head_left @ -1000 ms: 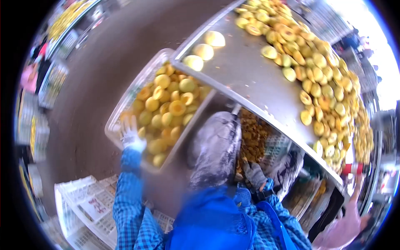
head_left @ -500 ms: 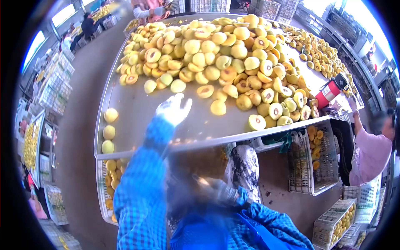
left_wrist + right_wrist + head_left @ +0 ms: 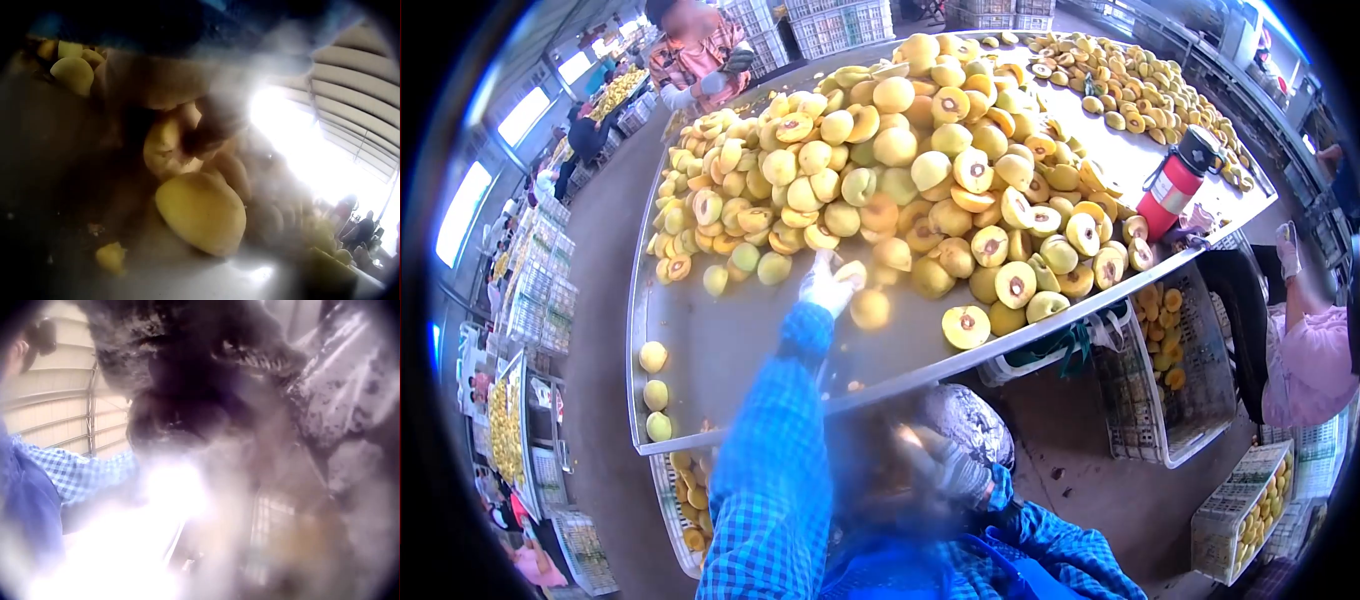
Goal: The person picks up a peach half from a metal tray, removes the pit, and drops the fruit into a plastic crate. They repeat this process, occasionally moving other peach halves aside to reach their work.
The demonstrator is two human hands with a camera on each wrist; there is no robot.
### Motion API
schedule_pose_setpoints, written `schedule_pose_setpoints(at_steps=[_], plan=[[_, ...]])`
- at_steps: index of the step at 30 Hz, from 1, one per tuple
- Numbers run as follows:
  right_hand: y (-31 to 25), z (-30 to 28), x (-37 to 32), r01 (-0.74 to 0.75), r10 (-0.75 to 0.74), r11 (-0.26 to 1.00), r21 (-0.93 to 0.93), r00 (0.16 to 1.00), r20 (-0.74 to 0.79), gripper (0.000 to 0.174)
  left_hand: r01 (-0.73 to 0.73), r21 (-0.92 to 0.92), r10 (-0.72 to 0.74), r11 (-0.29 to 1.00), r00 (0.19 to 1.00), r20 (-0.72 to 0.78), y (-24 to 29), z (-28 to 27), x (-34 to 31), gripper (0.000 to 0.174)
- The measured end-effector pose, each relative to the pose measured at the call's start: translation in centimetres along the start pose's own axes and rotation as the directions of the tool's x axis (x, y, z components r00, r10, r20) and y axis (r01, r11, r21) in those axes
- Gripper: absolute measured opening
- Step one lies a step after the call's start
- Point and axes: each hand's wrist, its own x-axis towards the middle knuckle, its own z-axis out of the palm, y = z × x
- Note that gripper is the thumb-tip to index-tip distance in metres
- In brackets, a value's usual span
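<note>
Layout, head view: worktop point(image 3: 730, 330), fruit heap point(image 3: 890, 140), crates around it.
Fruit heap on worktop, spread from far left edge to near right edge. Three loose fruits point(image 3: 656, 396) lined up along left edge, close to near left corner. Flask point(image 3: 1175, 190) upright at right end, just beside the heap. Second heap point(image 3: 1135, 90) on far right part, behind flask. Left crate point(image 3: 665, 500) partly beneath near left corner, fruit in it. Right crate point(image 3: 1115, 400) on floor, before near right edge, fruit in it; small crate point(image 3: 1208, 550) nearer and farther right, also holding fruit. Crate stacks point(image 3: 840, 30) behind worktop.
</note>
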Motion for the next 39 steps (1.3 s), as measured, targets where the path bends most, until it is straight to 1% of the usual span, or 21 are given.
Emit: schedule_pose_setpoints(at_steps=[1, 2, 4, 5, 6, 8, 9, 11, 13, 14, 17, 19, 21, 25, 28, 30, 32, 34, 36, 38, 39], plan=[[-0.6, -0.1, 0.1, 0.079, -0.083, 0.992, -0.097, 0.996, -0.04, 0.043, -0.081, -0.103, 0.071, 0.991, 0.993, -0.096, -0.2, 0.0, -0.1, 0.047], [-1.0, -0.2, 0.0, 0.079, -0.088, 0.986, -0.147, 0.994, -0.061, 0.041, -0.159, -0.482, 0.102, 0.862, 0.985, -0.142, -0.4, 0.1, -0.1, 0.043], [-1.9, -0.2, 0.0, 0.071, -0.099, 0.967, -0.245, 0.99, -0.102, 0.038, 0.147, -0.808, -0.176, 0.571, 0.983, 0.054, 1.2, -2.7, -2.5, 0.036], [-1.5, -0.2, 0.0, 0.046, -0.086, 0.945, -0.325, 0.99, -0.11, 0.037, 0.197, -0.87, -0.116, 0.452, 0.98, 0.162, 0.8, -4.1, -3.7, 0.03], [-1.6, 0.0, 0.1, 0.075, -0.134, 0.895, -0.44, 0.986, -0.104, 0.036, 0.204, -0.928, -0.127, 0.312, 0.977, 0.172, 0.9, -4.6, -5.3, 0.031], [-5.1, -0.7, 0.9, 0.162, -0.266, 0.605, -0.779, 0.964, -0.007, 0.035, 0.195, -0.981, -0.137, 0.016, 0.972, 0.191, 2.3, -5.5, -9.2, 0.041], [-6.9, -1.0, 1.0, 0.199, -0.312, 0.46, -0.865, 0.949, 0.053, 0.034, 0.214, -0.976, -0.151, -0.038, 0.964, 0.218, 2.8, -6.0, -11.2, 0.044], [-3.9, 1.3, 1.5, 0.236, -0.439, 0.439, -0.867, 0.898, 0.022, 0.034, 0.256, -0.955, -0.173, -0.151, 0.944, 0.28, 3.1, -6.4, -14.7, 0.051], [-2.4, 2.8, 1.9, 0.265, -0.502, 0.544, -0.796, 0.863, -0.055, 0.033, 0.221, -0.971, -0.143, -0.088, 0.962, 0.232, 1.7, -5.4, -17.4, 0.054], [-2.8, 3.4, 2.0, 0.25, -0.442, 0.65, -0.718, 0.892, -0.09, 0.033, 0.202, -0.978, -0.125, -0.057, 0.97, 0.208, 0.9, -5.1, -18.4, 0.055], [-1.7, 4.6, 2.8, 0.273, -0.543, 0.342, -0.899, 0.838, 0.048, 0.031, 0.183, -0.982, -0.166, -0.037, 0.968, 0.187, 0.2, -4.7, -21.0, 0.058], [-2.9, 4.8, 3.3, 0.322, -0.561, 0.34, -0.883, 0.823, 0.084, 0.029, 0.151, -0.988, -0.188, 0.02, 0.971, 0.145, -0.5, -4.5, -22.1, 0.063], [-4.9, 5.6, 3.7, 0.385, -0.601, 0.475, -0.791, 0.799, 0.028, 0.026, 0.111, -0.99, -0.121, 0.089, 0.988, 0.099, -1.7, -4.3, -22.6, 0.067], [-5.5, 6.7, 4.0, 0.251, -0.357, 0.711, -0.657, 0.934, -0.03, 0.025, 0.12, -0.976, -0.159, 0.18, 0.983, 0.091, -1.5, -4.6, -24.3, 0.072], [-6.1, 7.1, 4.2, 0.108, -0.179, 0.725, -0.68, 0.983, -0.035, 0.026, -0.001, -0.959, -0.046, 0.284, 0.999, -0.014, -1.6, -4.3, -24.8, 0.072], [-6.8, 7.3, 4.0, 0.099, -0.15, 0.713, -0.694, 0.989, -0.013, 0.027, -0.141, -0.835, -0.035, 0.531, 0.982, -0.188, -2.6, -3.0, -24.6, 0.072], [-6.1, 7.4, 4.0, 0.159, -0.197, 0.689, -0.707, 0.98, 0.027, 0.03, -0.149, -0.819, -0.079, 0.554, 0.97, -0.23, -2.3, -2.7, -24.8, 0.069], [-2.2, 7.5, 4.8, 0.281, -0.318, 0.642, -0.713, 0.944, 0.087, 0.033, -0.05, -0.934, -0.195, 0.353, 0.973, -0.125, -1.3, -3.3, -25.4, 0.066], [1.2, 8.0, 5.6, 0.321, -0.355, 0.643, -0.695, 0.929, 0.101, 0.035, -0.121, -0.852, -0.194, 0.509, 0.948, -0.251, -2.1, -2.3, -25.2, 0.059], [1.2, 8.2, 5.6, 0.354, -0.392, 0.65, -0.673, 0.914, 0.103, 0.037, -0.141, -0.837, -0.179, 0.528, 0.945, -0.272, -2.0, -2.2, -25.3, 0.053], [1.0, 8.0, 5.3, 0.369, -0.411, 0.655, -0.66, 0.906, 0.1, 0.037, -0.128, -0.873, -0.172, 0.471, 0.957, -0.233, -1.6, -2.5, -25.6, 0.05]])
